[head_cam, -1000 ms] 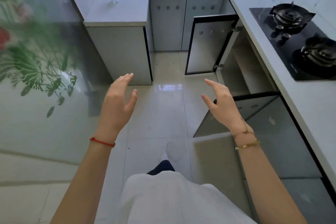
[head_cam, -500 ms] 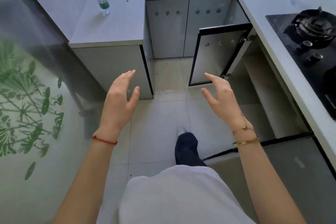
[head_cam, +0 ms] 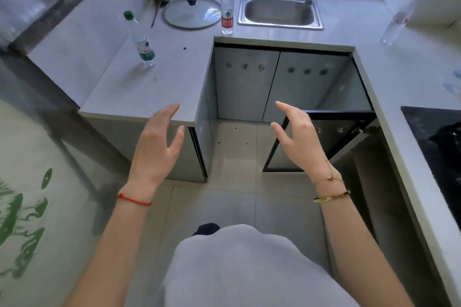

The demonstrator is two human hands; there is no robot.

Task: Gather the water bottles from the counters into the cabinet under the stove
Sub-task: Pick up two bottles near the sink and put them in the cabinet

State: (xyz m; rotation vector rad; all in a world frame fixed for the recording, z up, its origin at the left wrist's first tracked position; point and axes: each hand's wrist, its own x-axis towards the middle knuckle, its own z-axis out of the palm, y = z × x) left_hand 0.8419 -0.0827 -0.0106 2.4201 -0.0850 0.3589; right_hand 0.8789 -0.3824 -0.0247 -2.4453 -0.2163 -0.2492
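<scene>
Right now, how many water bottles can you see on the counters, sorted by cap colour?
Green cap: 1, the bottle on the left counter.
Red cap: 1, the bottle beside the sink.
Cap not clear: 1, the blurred bottle on the right counter.
Total: 3

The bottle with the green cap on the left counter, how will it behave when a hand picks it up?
The green-capped bottle is tall and narrow on a small base, so a sideways knock would probably tip it. It looks like thin clear plastic, so a hard squeeze may dent it. Its round body would likely roll if it fell.
</scene>
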